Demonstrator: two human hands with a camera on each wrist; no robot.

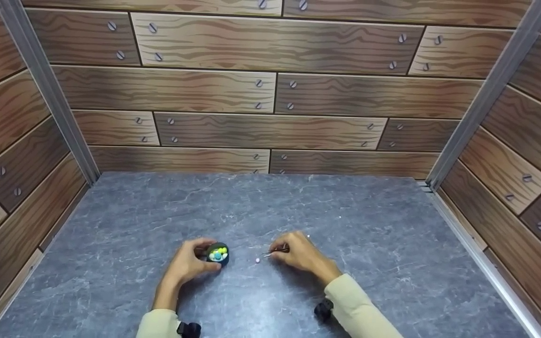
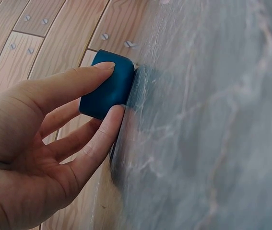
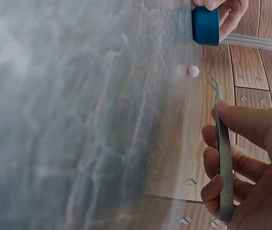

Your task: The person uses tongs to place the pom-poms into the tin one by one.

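Observation:
My left hand (image 1: 188,260) grips a small round dark-blue cup (image 2: 109,86) by its side, thumb and fingers on opposite walls. Inside the cup, as the head view shows, lie several small balls (image 1: 218,256) in yellow, white and blue. In my right hand (image 1: 301,253) are curved-tip metal tweezers (image 3: 225,163), pinched between thumb and fingers. The tweezers' tips point left, a short way from a small pale pink ball (image 3: 193,71) that rests on the table between the two hands. A small gap shows between the tips.
The grey marbled tabletop (image 1: 125,225) runs back to a wood-plank-patterned wall (image 1: 214,129). Tiny white specks (image 1: 308,235) lie on the table beyond the right hand. Metal posts (image 1: 477,94) stand at the back corners, and plank-patterned side walls (image 1: 500,155) enclose the table.

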